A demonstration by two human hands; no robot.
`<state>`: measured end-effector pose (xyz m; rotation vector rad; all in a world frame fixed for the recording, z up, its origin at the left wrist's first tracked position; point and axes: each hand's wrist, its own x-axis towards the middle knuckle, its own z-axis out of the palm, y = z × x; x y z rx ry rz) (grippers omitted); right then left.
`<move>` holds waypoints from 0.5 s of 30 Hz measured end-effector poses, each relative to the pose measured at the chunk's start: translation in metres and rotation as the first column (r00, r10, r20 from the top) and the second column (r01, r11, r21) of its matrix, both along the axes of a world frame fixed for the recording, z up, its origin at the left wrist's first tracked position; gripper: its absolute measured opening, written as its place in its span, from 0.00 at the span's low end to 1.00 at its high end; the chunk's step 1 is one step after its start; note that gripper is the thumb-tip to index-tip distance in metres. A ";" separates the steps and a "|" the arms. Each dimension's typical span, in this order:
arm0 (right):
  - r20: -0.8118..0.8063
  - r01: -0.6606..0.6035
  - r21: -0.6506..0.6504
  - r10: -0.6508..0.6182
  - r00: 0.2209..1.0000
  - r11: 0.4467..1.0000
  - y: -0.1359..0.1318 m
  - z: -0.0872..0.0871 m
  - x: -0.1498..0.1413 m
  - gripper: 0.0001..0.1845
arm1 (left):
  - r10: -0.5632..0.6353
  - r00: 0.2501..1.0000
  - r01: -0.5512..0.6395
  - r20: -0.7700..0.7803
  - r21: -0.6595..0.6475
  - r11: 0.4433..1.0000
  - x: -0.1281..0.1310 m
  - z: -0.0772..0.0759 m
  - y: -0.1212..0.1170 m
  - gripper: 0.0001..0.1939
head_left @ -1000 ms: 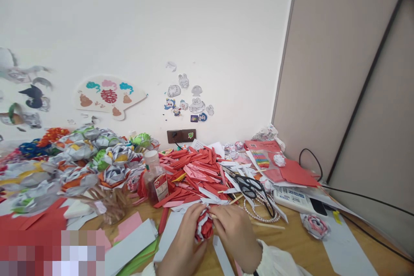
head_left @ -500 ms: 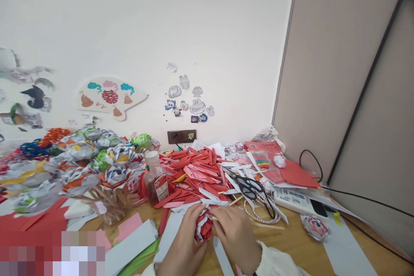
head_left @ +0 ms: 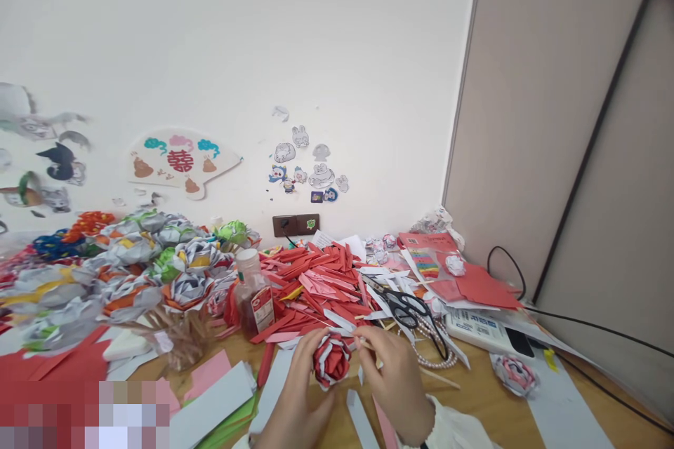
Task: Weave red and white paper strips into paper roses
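Observation:
My left hand (head_left: 300, 389) is closed around a paper flower (head_left: 331, 360) folded from red and white strips, its layered petals facing me. Just right of the flower, my right hand (head_left: 392, 379) has its thumb and fingertips pinched together. Something thin and pale sits at those fingertips, too small to name. Beyond both hands lies a heap of red and pink folded paper strips (head_left: 316, 280). A loose white strip (head_left: 362, 419) rests on the table below the flower.
Black scissors (head_left: 408, 309) and a pearl string (head_left: 437, 363) lie right of the heap. A glue bottle (head_left: 253, 295) stands left, near finished paper flowers (head_left: 189, 284) on sticks. Another paper flower (head_left: 514, 374) sits at right, by a cable (head_left: 605, 330).
My right hand has drawn back from the flower, slightly right and up, with fingers still pinched. More of the flower's red face shows in my left hand.

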<state>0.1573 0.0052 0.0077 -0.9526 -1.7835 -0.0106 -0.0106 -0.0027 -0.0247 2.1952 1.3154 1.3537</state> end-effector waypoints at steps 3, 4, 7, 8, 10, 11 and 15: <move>0.006 -0.004 0.000 0.004 1.000 1.000 0.000 0.000 -0.001 0.10 | 0.021 0.991 -0.015 0.130 -0.044 0.999 -0.001 0.001 0.003 0.27; 0.019 0.002 0.003 -0.002 1.000 1.000 0.000 0.000 -0.002 0.09 | 0.028 0.984 -0.017 0.176 -0.062 0.998 -0.001 0.001 0.003 0.27; 0.044 0.023 0.024 -0.024 0.999 0.999 0.001 -0.003 -0.004 0.09 | 0.047 0.973 -0.025 0.226 -0.099 0.995 -0.001 0.004 0.003 0.29; 0.047 0.019 0.028 -0.021 0.999 0.999 0.002 -0.003 -0.004 0.10 | 0.054 0.977 -0.034 0.204 -0.099 0.994 -0.001 0.005 0.002 0.30; 0.048 0.004 0.026 -0.005 0.999 1.000 0.003 -0.005 -0.004 0.10 | 0.062 0.990 -0.052 0.126 -0.080 0.995 -0.001 0.006 0.001 0.30; 0.047 0.000 0.020 -0.001 0.999 1.000 0.003 -0.006 -0.005 0.10 | 0.062 0.994 -0.057 0.087 -0.061 0.997 -0.001 0.006 0.001 0.30; 0.034 0.005 -0.009 -0.004 0.999 1.000 0.004 -0.011 -0.006 0.09 | 0.064 0.998 -0.064 0.020 0.014 0.998 -0.001 0.002 0.002 0.28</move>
